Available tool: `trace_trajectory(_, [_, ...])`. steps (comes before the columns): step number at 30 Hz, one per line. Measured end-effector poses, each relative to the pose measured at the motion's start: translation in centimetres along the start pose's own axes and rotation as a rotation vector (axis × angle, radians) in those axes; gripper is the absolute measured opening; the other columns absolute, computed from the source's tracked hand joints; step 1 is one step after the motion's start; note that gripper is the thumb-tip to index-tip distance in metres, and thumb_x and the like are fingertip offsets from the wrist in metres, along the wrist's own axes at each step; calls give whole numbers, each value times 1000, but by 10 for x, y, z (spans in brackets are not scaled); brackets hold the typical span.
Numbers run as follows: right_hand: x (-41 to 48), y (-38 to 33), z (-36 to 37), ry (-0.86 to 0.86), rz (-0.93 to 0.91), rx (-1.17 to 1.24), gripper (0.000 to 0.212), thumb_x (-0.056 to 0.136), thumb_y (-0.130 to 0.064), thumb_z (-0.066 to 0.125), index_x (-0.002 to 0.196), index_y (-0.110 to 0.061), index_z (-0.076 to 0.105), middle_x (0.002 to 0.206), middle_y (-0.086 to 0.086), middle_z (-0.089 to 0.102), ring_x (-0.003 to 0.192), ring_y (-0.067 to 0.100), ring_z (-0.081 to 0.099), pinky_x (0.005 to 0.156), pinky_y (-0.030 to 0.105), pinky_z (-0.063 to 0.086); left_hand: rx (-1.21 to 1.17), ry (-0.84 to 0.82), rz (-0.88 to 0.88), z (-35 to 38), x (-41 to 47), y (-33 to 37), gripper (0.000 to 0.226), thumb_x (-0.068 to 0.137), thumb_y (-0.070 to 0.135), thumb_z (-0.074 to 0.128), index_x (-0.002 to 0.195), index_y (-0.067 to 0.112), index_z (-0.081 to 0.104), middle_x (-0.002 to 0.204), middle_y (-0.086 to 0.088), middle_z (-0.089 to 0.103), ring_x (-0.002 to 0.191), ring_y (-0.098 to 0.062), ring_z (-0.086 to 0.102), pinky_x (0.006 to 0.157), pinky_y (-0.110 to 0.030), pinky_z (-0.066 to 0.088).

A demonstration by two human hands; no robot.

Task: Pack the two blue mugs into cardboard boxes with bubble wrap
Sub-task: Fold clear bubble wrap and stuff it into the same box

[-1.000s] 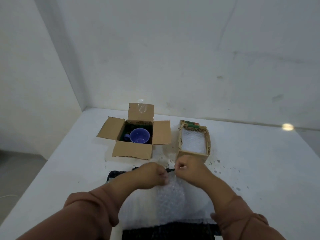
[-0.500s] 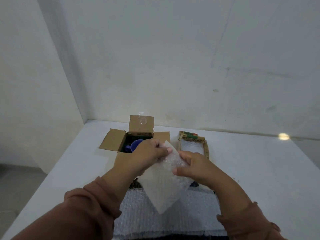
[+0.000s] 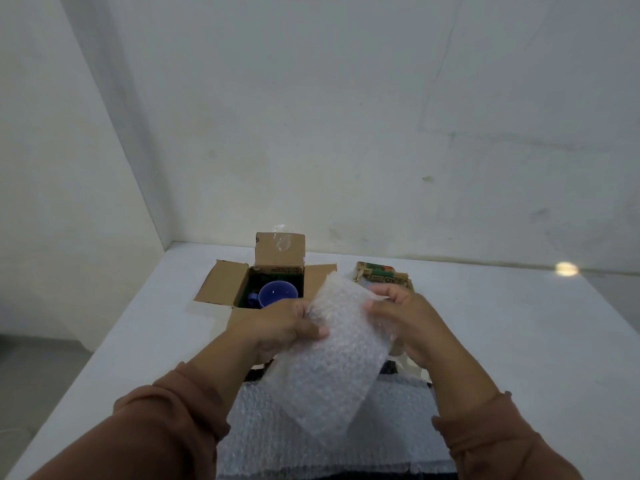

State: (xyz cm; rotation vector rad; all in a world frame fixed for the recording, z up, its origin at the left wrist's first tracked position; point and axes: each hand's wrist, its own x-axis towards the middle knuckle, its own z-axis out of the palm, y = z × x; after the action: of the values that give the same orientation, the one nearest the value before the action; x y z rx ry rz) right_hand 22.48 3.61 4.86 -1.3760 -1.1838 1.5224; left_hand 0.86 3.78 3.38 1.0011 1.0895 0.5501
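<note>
Writing: the second box (image 3: 378,274) is showing green and red print on its far flap, too small to read. The open box (image 3: 223,285) is carrying a small dark mark and a patch of clear tape on its upright back flap, and the mark is also unreadable.
Left hand (image 3: 284,327): its grip is closing on the left edge of the bubble wrap sheet (image 3: 332,362), with the thumb lying on top and the fingers curling underneath.
Right hand (image 3: 405,317): its grip is pinching the sheet's right edge near the upper corner, fingers curling round it.
Bubble wrap sheet: it is hanging tilted between the two grips, raised above the tabletop (image 3: 502,327). Its lower corner is drooping over the bubble wrap stack (image 3: 277,441).
Blue mug (image 3: 277,294): it is sitting upright in the open box, mouth up and handle pointing left, just beyond the left hand's knuckles.
Boxes: both are standing toward the tabletop's far edge. The open one is spreading its flaps left of the middle, and the second, just to its right, is largely hiding behind the sheet and the right hand.
Bubble wrap stack: it is lying at the tabletop's near edge on a dark mat (image 3: 255,374).
</note>
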Motion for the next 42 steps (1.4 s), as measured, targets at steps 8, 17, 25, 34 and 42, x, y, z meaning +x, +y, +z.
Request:
trace_trajectory(8, [-4,35,13,-115,200,175,36,79,-1,67,114,-1,62,108,18,70,101,36,66,92,52,50,-292,99,38,-3,10,-8,31,93,1,50,121,11,60,116,-13,69,108,-31,65,91,-44,53])
trace_trajectory(17, [7,33,3,-31,99,211,27,89,0,54,87,-16,76,91,7,76,79,22,72,65,35,59,-423,107,12,-17,12,-16,29,87,-9,50,95,9,72,95,-12,75,83,-26,73,62,-33,59])
trace_trajectory(25, [10,38,8,17,95,104,41,85,6,45,64,-13,74,90,10,70,76,24,67,53,28,53,-431,79,-87,-22,9,-19,30,87,14,60,114,3,66,104,-17,72,95,-35,69,74,-43,57])
trace_trajectory(34, [17,21,7,-176,-58,-416,25,77,-6,65,69,-25,50,77,5,56,74,20,51,68,36,42,-52,2,-76,3,30,8,51,78,-13,62,121,13,55,120,-15,62,106,-32,63,83,-41,56])
trace_trajectory(42, [55,24,-36,412,-134,-255,23,81,-7,62,70,-23,50,74,-1,54,70,19,50,61,29,41,-130,248,1,47,98,13,47,84,-1,63,127,8,46,119,-15,61,103,-32,62,87,-49,54])
